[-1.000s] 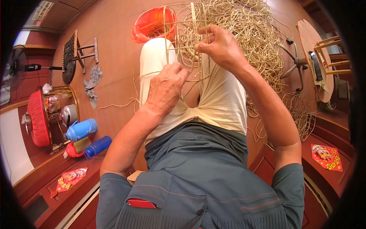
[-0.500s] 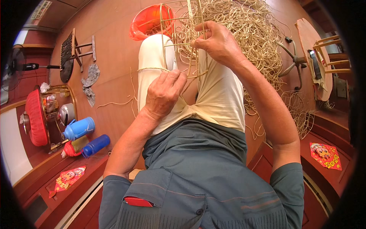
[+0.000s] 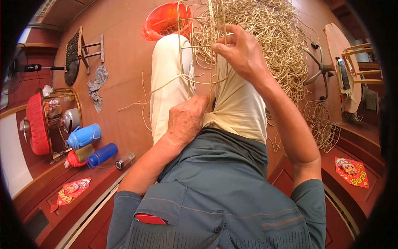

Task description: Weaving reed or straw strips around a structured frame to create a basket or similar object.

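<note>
An open frame of thin tan rods [image 3: 181,47], partly wound with cord, stands between my knees and runs past the top edge. My right hand [image 3: 242,52] pinches its right side, thumb and forefinger on an upright. My left hand [image 3: 187,118] is closed below the frame's lower bar, close to my lap. A strand of tan cord [image 3: 210,90] runs from that bar down to its fingers; the fingertips are mostly hidden. Another loose cord end [image 3: 166,85] sticks out leftward from the lower bar across my left thigh.
A large heap of tan cord [image 3: 265,29] lies beyond my right knee. Ahead stands a red lined bucket [image 3: 155,23]. At left are a stool [image 3: 85,50], a cloth [image 3: 98,83], blue flasks [image 3: 87,136] and a red-covered stand [image 3: 35,123]. A round table top [image 3: 338,62] is at right.
My left hand has moved from the frame's lower bar down toward my lap, drawing the strand with it. My right hand keeps its pinch on the frame.
</note>
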The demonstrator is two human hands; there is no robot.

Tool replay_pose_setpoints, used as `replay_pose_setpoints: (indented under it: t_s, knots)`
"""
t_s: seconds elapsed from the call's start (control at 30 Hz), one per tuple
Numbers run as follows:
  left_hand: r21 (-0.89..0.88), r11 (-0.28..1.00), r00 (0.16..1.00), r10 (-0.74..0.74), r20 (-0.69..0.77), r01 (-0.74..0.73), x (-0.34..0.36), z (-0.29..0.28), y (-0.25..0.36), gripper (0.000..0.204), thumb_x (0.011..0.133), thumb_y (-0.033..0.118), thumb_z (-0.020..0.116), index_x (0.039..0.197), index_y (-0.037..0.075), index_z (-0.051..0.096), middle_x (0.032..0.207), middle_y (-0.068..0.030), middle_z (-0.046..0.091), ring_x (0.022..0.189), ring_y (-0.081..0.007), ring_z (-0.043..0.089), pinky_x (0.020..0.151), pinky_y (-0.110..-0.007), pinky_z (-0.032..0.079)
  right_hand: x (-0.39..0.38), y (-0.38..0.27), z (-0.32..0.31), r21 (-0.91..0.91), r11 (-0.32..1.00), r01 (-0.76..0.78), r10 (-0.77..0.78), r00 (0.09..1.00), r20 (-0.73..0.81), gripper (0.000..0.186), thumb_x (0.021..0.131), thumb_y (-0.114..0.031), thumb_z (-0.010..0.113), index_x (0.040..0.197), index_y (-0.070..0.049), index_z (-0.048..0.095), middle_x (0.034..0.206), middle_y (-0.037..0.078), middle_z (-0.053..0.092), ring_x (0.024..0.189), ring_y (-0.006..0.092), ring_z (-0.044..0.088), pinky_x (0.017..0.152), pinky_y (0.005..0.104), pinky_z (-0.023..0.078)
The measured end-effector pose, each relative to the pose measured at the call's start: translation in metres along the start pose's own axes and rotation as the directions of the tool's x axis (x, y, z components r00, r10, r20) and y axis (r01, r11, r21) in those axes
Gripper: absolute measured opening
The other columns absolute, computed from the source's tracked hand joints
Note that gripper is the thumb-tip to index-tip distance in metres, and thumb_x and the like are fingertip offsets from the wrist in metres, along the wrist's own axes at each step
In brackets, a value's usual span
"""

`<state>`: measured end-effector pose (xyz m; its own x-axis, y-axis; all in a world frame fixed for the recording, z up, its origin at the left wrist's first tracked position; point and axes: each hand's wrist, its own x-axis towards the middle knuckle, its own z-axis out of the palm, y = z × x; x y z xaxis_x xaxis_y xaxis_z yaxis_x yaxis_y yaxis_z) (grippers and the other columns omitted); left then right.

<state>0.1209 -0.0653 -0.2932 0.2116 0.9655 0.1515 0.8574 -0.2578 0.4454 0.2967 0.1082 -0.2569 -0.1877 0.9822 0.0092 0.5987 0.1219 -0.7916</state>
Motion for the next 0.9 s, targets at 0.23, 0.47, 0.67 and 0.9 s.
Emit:
replay_pose_setpoints:
  t_s: [0.23, 0.47, 0.67, 0.9]
  knots:
    - [-0.090, 0.996, 0.996, 0.009, 0.093, -0.001, -0.006, -0.004, 0.006, 0.017, 0.095, 0.002, 0.063, 0.110, 0.008, 0.067, 0.088, -0.0111, 0.069, 0.079, -0.0331, 0.072, 0.066, -0.044, 0.057, -0.108, 0.014, -0.005, 0.258, 0.964, -0.063, 0.082, 0.994, -0.065, 0.024, 0.103, -0.013, 0.074, 0.124, -0.001, 0.074, 0.099, 0.006, 0.078, 0.081, 0.0106, 0.070, 0.072, 0.0288, 0.058]
    - [-0.136, 0.990, 0.992, 0.063, 0.107, -0.048, -0.006, -0.004, 0.006, 0.017, 0.096, 0.002, 0.062, 0.111, 0.008, 0.067, 0.088, -0.0108, 0.068, 0.080, -0.0331, 0.072, 0.066, -0.044, 0.057, -0.144, 0.013, 0.018, 0.532, 0.791, -0.304, 0.248, 0.953, 0.175, 0.033, 0.109, -0.008, 0.064, 0.138, 0.006, 0.064, 0.105, 0.011, 0.079, 0.073, 0.0103, 0.069, 0.063, 0.0260, 0.056]
    - [-0.137, 0.990, 0.986, 0.058, 0.158, -0.036, -0.006, -0.004, 0.004, 0.015, 0.096, 0.002, 0.063, 0.109, 0.009, 0.066, 0.089, -0.0109, 0.068, 0.081, -0.0338, 0.072, 0.068, -0.046, 0.057, -0.131, 0.013, 0.033, 0.539, 0.761, -0.361, 0.256, 0.931, 0.261, 0.032, 0.109, -0.010, 0.063, 0.135, 0.008, 0.064, 0.095, 0.009, 0.075, 0.069, 0.0110, 0.067, 0.061, 0.0278, 0.055]
    - [-0.318, 0.948, 0.997, 0.034, 0.063, -0.013, 0.000, -0.008, 0.008, 0.008, 0.100, 0.007, 0.064, 0.107, 0.006, 0.067, 0.095, -0.0150, 0.069, 0.084, -0.0389, 0.070, 0.072, -0.047, 0.056, -0.132, 0.008, 0.027, 0.388, 0.848, -0.362, 0.286, 0.928, 0.239, 0.019, 0.107, -0.012, 0.066, 0.118, 0.003, 0.070, 0.081, 0.010, 0.072, 0.067, 0.0135, 0.067, 0.062, 0.0318, 0.056]
